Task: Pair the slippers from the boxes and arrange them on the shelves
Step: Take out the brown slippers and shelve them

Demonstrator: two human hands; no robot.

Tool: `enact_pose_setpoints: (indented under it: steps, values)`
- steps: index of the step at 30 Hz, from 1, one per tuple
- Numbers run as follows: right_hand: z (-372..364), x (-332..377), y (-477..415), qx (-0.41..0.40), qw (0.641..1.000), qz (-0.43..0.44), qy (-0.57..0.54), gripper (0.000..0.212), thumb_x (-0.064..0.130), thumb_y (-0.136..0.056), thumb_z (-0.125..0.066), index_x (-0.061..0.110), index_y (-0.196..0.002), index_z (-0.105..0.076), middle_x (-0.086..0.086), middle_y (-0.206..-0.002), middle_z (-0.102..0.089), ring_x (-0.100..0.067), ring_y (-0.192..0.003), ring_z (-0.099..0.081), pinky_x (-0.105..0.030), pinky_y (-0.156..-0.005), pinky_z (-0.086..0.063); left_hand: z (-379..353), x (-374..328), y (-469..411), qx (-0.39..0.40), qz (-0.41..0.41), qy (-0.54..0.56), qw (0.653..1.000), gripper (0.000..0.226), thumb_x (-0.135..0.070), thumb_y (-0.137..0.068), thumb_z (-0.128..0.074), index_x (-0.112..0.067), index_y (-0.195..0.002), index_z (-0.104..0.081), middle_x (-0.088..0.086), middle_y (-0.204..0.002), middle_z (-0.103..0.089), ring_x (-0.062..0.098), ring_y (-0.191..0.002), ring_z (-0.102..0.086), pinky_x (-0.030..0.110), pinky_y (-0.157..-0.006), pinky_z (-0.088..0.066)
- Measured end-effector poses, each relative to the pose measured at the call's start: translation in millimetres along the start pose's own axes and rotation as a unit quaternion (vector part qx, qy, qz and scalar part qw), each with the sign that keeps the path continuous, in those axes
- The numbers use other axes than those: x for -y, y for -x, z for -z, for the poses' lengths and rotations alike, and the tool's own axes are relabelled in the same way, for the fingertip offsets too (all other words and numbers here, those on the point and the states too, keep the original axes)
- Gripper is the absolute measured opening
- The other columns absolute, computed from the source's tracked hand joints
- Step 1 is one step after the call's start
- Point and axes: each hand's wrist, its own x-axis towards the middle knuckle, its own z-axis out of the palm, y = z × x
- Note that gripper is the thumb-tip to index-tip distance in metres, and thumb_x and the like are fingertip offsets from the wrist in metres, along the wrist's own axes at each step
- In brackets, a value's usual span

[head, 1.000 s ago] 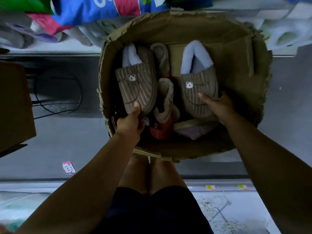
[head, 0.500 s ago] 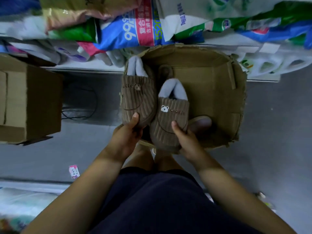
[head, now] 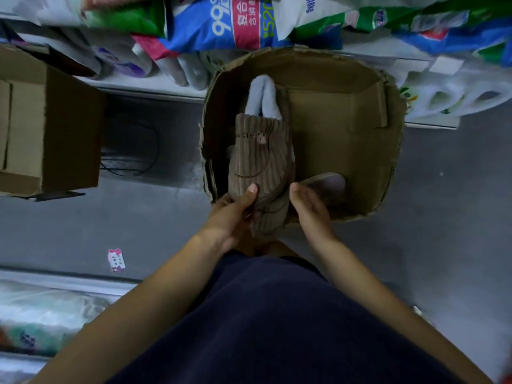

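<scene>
Carton (head: 50, 128) and sticker (head: 115, 259) left of slippers (head: 260, 162)

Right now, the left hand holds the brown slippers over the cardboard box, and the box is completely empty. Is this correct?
Not empty. The left hand does hold the brown slippers over the cardboard box, but the head view shows one greyish slipper lying in it, near the right hand.

Slippers: three. An upper brown slipper (head: 260, 153) sits stacked on a lower brown slipper (head: 270, 218), and one pale-soled slipper (head: 328, 182) lies in the box.

Cardboard boxes: two — the open box (head: 327, 73) and a side box (head: 55, 128).

Hands: two — left hand (head: 232, 214), right hand (head: 309, 207).

Pink floor tag (head: 115, 259): one.

Shelf bags (head: 221, 26): several (blurred, exact count not determinable).
</scene>
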Motion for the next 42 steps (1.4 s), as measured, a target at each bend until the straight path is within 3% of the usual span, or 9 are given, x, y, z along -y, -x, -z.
enact_pose_setpoints:
  steps: [3, 7, 10, 12, 18, 22, 28, 33, 42]
  values:
    - [-1.2, 5.0, 5.0, 0.015, 0.996, -0.018, -0.089, 0.053, 0.054, -0.075, -0.076, 0.028, -0.119, -0.063, 0.019, -0.103, -0.072, -0.003, -0.102, -0.069, -0.016, -0.074, -0.053, -10.1, 19.2, 2.8, 0.035, -0.02, -0.066, 0.997, 0.04, -0.018, -0.09, -0.073, -0.009, -0.127, -0.061, 0.012, -0.117, -0.074, 0.025, -0.104, -0.073, 0.039, -0.084, -0.061]
    - [10.3, -9.3, -0.5, -0.03, 0.979, -0.045, -0.196, 0.038, 0.022, -0.088, -0.075, 0.014, -0.124, -0.063, 0.002, -0.107, -0.075, -0.01, -0.095, -0.074, -0.026, -0.073, -0.059, -11.1, 30.1, 2.5, 0.046, -0.065, -0.236, 0.968, 0.045, -0.043, -0.08, -0.079, -0.019, -0.116, -0.065, 0.005, -0.116, -0.075, 0.02, -0.106, -0.072, 0.034, -0.09, -0.058]
    - [24.8, -22.5, -4.0, -0.043, 0.973, -0.053, -0.219, 0.039, 0.018, -0.09, -0.073, 0.016, -0.127, -0.061, -0.002, -0.118, -0.071, -0.018, -0.108, -0.069, -0.033, -0.083, -0.06, -3.1, 38.7, -7.2, -0.084, -0.133, -0.376, 0.913, 0.045, -0.054, -0.079, -0.079, -0.015, -0.096, -0.065, 0.001, -0.098, -0.072, 0.015, -0.091, -0.07, 0.015, -0.071, -0.053]
    - [33.0, -28.8, -3.4, -0.061, 0.97, -0.057, -0.227, 0.036, 0.015, -0.091, -0.071, 0.02, -0.126, -0.059, 0.001, -0.116, -0.069, -0.017, -0.106, -0.067, -0.028, -0.072, -0.06, 6.8, 43.5, -15.0, -0.166, -0.143, -0.397, 0.891, 0.054, -0.054, -0.077, -0.081, -0.015, -0.103, -0.055, 0.001, -0.109, -0.061, 0.017, -0.098, -0.062, 0.021, -0.081, -0.052]
    - [48.6, -43.3, -0.4, -0.072, 0.969, -0.114, -0.209, 0.035, 0.024, -0.094, -0.068, 0.021, -0.126, -0.055, -0.004, -0.13, -0.061, -0.027, -0.118, -0.061, -0.037, -0.084, -0.057, 15.8, 42.0, -27.2, -0.122, 0.068, -0.239, 0.961, 0.059, -0.045, -0.084, -0.077, -0.002, -0.123, -0.064, 0.015, -0.114, -0.072, 0.031, -0.102, -0.07, 0.039, -0.088, -0.059]
    - [46.1, -35.3, 5.9, -0.057, 0.958, -0.136, -0.244, 0.058, 0.032, -0.086, -0.07, 0.019, -0.139, -0.05, -0.009, -0.142, -0.058, -0.026, -0.117, -0.062, -0.041, -0.094, -0.055, 13.5, 38.3, -26.5, -0.118, 0.064, -0.2, 0.97, 0.051, -0.035, -0.089, -0.075, 0.003, -0.122, -0.062, 0.013, -0.107, -0.072, 0.028, -0.094, -0.07, 0.037, -0.078, -0.059]
    - [32.8, -6.8, 21.1, -0.035, 0.95, -0.122, -0.284, 0.042, 0.031, -0.099, -0.058, 0.016, -0.137, -0.05, -0.01, -0.142, -0.057, -0.022, -0.122, -0.059, -0.034, -0.094, -0.053, 23.6, -3.0, -7.5, -0.056, 0.079, -0.129, 0.987, 0.027, -0.032, -0.096, -0.067, -0.011, -0.112, -0.064, 0.009, -0.097, -0.072, 0.025, -0.084, -0.069, 0.028, -0.052, -0.056]
    - [-10.0, 21.2, 53.9, -0.003, 0.943, -0.057, -0.327, 0.036, 0.024, -0.099, -0.057, 0.017, -0.134, -0.052, -0.011, -0.141, -0.059, -0.024, -0.125, -0.059, -0.037, -0.087, -0.06, 72.0, -44.1, 23.8, 0.003, 0.022, -0.106, 0.994, 0.038, -0.032, -0.093, -0.071, -0.011, -0.124, -0.064, 0.008, -0.12, -0.073, 0.022, -0.111, -0.069, 0.038, -0.085, -0.058]
    - [-162.7, 52.5, 118.3, -0.002, 0.964, 0.117, -0.239, 0.043, 0.03, -0.092, -0.061, 0.013, -0.132, -0.056, -0.006, -0.126, -0.069, -0.019, -0.115, -0.067, -0.039, -0.094, -0.055, 192.4, -167.6, 110.3, 0.099, -0.098, -0.063, 0.988, 0.041, -0.025, -0.098, -0.062, -0.008, -0.135, -0.055, 0.015, -0.127, -0.069, 0.03, -0.119, -0.066, 0.05, -0.105, -0.049]
